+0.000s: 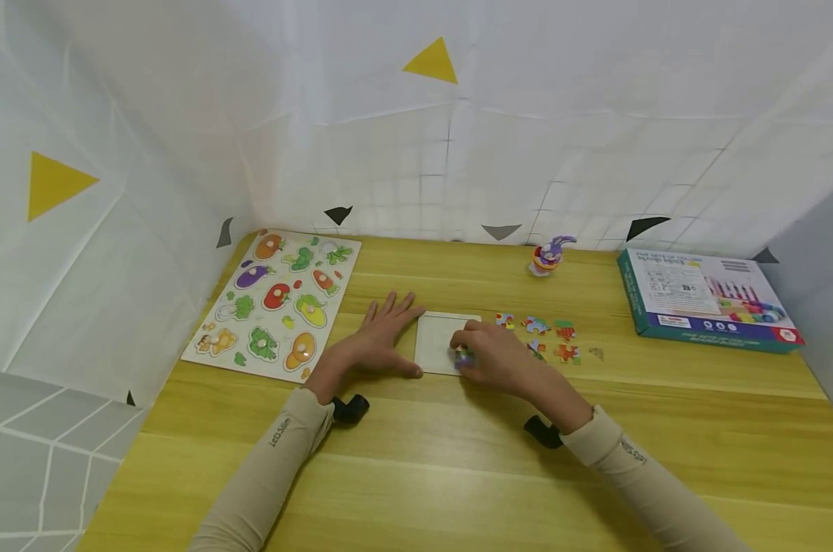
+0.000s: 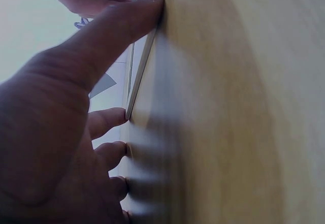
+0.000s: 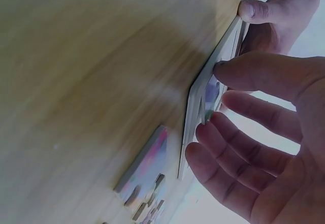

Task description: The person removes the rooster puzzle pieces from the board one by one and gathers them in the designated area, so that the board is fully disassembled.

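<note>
A small pale puzzle tray (image 1: 432, 337) lies flat on the wooden table. My left hand (image 1: 380, 341) is spread at its left side, thumb and index finger touching the edge, as the left wrist view also shows. With thumb and fingertips, my right hand (image 1: 497, 358) holds a puzzle piece (image 1: 464, 358) over the tray's lower right corner. In the right wrist view that puzzle piece (image 3: 211, 95) shows purple and green, partly covered by the fingers; whether it lies fully flat I cannot tell. Several colourful jigsaw pieces (image 1: 566, 330) lie right of the tray, some partly behind my right hand.
A vegetable peg puzzle board (image 1: 284, 296) lies at the left. Towards the back stands a purple rabbit figure (image 1: 548, 256). A teal and white box (image 1: 709, 300) sits at the right. White sheeting (image 1: 389, 161) hangs behind the table (image 1: 416, 460).
</note>
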`<state>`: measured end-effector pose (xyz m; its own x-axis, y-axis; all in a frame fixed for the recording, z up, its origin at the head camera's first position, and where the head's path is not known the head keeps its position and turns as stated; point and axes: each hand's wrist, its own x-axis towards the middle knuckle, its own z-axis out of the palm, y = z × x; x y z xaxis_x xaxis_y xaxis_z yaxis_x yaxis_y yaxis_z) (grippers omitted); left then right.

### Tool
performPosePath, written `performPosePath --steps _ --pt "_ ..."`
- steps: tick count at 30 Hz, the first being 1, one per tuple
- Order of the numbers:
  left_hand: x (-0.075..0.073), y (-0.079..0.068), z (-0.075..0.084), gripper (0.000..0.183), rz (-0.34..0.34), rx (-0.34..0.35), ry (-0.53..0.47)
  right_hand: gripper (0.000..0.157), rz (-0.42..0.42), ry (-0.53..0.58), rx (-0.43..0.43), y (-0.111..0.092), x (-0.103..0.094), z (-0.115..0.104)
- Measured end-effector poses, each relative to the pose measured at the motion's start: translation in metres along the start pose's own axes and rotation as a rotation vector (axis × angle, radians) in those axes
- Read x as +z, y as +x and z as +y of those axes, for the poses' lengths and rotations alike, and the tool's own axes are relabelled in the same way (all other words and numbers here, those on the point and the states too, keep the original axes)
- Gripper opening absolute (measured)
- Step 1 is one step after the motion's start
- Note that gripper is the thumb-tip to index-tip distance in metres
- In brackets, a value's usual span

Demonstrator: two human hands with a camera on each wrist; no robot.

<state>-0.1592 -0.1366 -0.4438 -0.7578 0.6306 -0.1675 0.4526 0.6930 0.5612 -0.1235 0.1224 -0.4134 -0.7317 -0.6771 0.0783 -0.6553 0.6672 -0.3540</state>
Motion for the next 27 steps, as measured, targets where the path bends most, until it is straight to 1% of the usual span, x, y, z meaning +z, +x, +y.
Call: performPosePath --steps 4,9,14,21,27 --pt "0.0006 0.0000 -0.0002 0.109 0.003 0.005 0.007 0.029 -0.004 0.001 0.017 0.0007 -0.0002 -0.0018" --pt "-0.0001 -0.0004 0.0008 0.108 -0.002 0.001 0.006 0.029 -0.002 0.014 0.023 0.0002 0.0001 -0.0020" --pt "0.0002 -0.0007 0.0005 0.108 0.006 -0.001 0.002 0.029 0.008 0.017 0.013 -0.0005 0.0019 -0.0013" --pt "0.0009 -0.0009 0.0011 0.109 0.010 0.000 -0.003 0.033 0.034 0.006 0.008 -0.0024 0.0030 -0.0024" --pt "0.0001 -0.0006 0.0016 0.109 0.009 -0.001 0.005 0.030 0.053 -0.008 -0.002 -0.0078 -0.0009 -0.0037"
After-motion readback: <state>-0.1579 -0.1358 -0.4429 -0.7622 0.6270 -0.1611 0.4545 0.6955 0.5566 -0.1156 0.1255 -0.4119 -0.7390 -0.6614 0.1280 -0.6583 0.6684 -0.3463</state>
